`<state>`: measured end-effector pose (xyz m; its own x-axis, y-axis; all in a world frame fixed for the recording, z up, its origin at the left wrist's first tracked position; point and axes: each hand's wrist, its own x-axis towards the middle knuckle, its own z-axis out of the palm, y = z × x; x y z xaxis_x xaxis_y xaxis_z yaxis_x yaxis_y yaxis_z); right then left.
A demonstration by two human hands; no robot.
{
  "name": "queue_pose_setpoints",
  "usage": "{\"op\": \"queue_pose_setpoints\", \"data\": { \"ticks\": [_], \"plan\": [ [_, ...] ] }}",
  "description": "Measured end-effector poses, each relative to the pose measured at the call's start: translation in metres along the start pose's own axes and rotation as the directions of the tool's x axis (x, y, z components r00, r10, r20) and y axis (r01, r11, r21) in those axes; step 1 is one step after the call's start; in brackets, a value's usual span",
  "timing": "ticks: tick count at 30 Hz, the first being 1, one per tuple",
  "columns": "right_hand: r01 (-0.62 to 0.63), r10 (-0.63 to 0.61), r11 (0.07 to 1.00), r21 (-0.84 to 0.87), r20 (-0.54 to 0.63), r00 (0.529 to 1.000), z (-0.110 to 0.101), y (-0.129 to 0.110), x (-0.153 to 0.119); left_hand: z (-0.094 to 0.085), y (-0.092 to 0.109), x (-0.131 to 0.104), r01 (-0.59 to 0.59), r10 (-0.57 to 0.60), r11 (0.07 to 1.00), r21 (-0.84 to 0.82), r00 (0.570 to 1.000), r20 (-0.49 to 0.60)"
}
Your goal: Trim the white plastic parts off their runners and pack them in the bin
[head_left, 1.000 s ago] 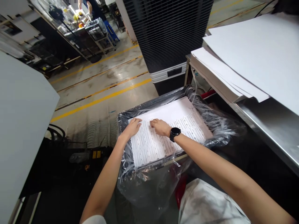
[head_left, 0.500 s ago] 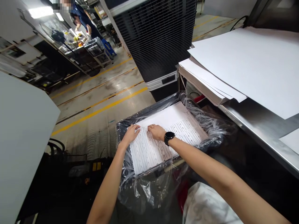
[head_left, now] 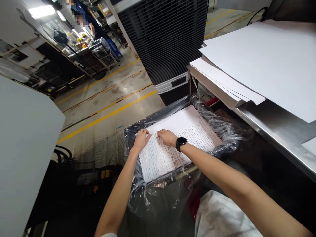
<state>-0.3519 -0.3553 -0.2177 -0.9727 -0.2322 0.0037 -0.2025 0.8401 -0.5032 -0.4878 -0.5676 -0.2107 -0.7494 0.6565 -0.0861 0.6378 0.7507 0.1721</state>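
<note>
A dark crate (head_left: 158, 113) lined with clear plastic film (head_left: 228, 131) stands in front of me. Inside it lies a white sheet (head_left: 182, 118), and rows of small, thin, pale strips (head_left: 153, 164) cover its near part. My left hand (head_left: 141, 141) rests over the left end of the rows, thumb apart from the fingers, with nothing visible in it. Just to its right, my right hand (head_left: 168, 137), below a black watch, has its fingers bent together and their tips down at the strips' far edge. Whatever those fingertips may hold is too small to make out.
To the right, a metal table (head_left: 274, 131) carries stacked large white sheets (head_left: 261, 62). A tall black slatted unit (head_left: 163, 39) stands beyond the crate. A pale panel (head_left: 27, 144) blocks the left side. Farther back, a person (head_left: 86, 19) is at a lit bench.
My left hand has shifted slightly right, and its thumb now stands farther from the fingers. The right hand stays at nearly the same spot on the strips. The view has moved a little.
</note>
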Motion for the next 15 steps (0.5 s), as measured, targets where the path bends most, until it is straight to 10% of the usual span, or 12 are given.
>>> {"op": "queue_pose_setpoints", "data": {
  "ticks": [15],
  "plan": [
    [0.019, -0.02, 0.999, 0.046, 0.016, 1.0, -0.011, 0.002, -0.002, -0.002, 0.021, 0.013, -0.14, 0.142, 0.989, -0.04, 0.989, 0.033]
  ]
}}
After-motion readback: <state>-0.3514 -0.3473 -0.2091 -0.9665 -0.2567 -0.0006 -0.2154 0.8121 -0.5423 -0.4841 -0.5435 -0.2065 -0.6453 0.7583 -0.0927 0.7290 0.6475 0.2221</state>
